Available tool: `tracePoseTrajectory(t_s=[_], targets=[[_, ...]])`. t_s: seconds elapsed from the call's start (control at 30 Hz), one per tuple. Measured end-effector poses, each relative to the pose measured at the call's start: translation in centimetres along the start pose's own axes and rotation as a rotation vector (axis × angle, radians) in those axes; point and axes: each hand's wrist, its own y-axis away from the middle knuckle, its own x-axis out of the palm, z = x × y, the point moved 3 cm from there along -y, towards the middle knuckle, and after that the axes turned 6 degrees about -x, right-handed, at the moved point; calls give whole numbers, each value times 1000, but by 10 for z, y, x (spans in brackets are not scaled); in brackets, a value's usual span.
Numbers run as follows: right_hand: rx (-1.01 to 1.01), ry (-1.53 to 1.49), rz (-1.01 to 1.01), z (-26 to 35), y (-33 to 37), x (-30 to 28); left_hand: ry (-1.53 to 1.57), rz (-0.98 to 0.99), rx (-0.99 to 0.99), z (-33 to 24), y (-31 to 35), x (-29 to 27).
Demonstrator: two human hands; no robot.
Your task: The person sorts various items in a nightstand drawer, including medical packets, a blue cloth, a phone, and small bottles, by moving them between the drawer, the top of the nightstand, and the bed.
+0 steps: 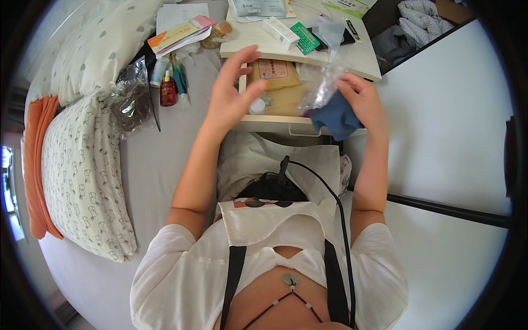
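Note:
My left hand (235, 91) is raised at the left side of an open drawer (267, 122), its fingers apart and nothing in them. Over the drawer's right end, my right hand (363, 102) grips a blue cloth (336, 118). A crinkled clear plastic wrapper (325, 85) is bunched up against the same fingers; whether they pinch it too, I cannot tell. Inside the drawer lie a yellowish packet (280, 82) with a pinkish label and a small white round-topped container (257, 106). The cloth and wrapper hide the drawer's right part.
On the bedside table top (247, 41) sit a white box (280, 33), a green card (304, 38) and other packages. The bed (159, 159) at left holds a dark red dropper bottle (168, 91), a bagged brown item (131, 107) and pillows. White panels (440, 121) stand at right.

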Motion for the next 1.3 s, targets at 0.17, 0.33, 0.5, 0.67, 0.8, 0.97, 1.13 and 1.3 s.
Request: tracePoseTrajectory(t_s=[0.17, 0.33, 0.5, 0.67, 0.8, 0.97, 1.13, 1.3], targets=[[-185, 163, 70, 24, -7, 44, -297, 231, 157, -31, 8, 22], [-221, 223, 51, 48, -4, 76, -110, 274, 41, -38, 14, 8], [-180, 436, 113, 57, -7, 95, -203, 217, 117, -48, 26, -7], [-271, 92, 278, 68, -5, 120, -439, -2, 81, -65, 35, -28], [-264, -123, 422, 72, -2, 144, -229, -160, -192, -65, 60, -77], [-210, -370, 478, 62, -9, 151, -432, -401, -433, -79, 99, -135], [21, -634, 560, 63, -14, 165, -987, -508, -466, -90, 132, -167], [25, -623, 614, 62, -18, 181, -1462, -343, -65, -46, 147, -170]])
